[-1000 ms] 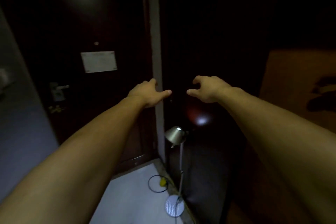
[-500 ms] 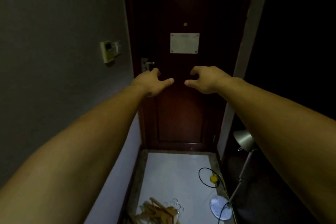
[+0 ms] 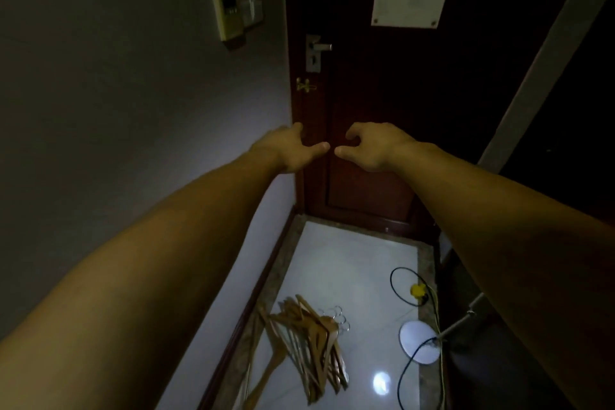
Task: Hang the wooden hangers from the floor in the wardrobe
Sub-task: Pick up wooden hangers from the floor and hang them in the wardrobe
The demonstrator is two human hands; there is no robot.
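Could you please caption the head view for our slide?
Empty left hand and right hand outstretched above piled light wooden hangers on the glossy white floor.

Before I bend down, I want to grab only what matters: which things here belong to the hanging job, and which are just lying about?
Belongs to the job:
- wooden hangers, piled on the floor tiles near the wall
- left hand and right hand, both empty

Just lying about:
- lamp base
- black cable
- yellow plug
- door
- wall panel

You have open floor [image 3: 332, 263] above the wooden hangers [image 3: 309, 339]; wall [image 3: 133, 110] crowds nine o'clock, lamp base [image 3: 420, 343] and cable [image 3: 404, 379] three o'clock.
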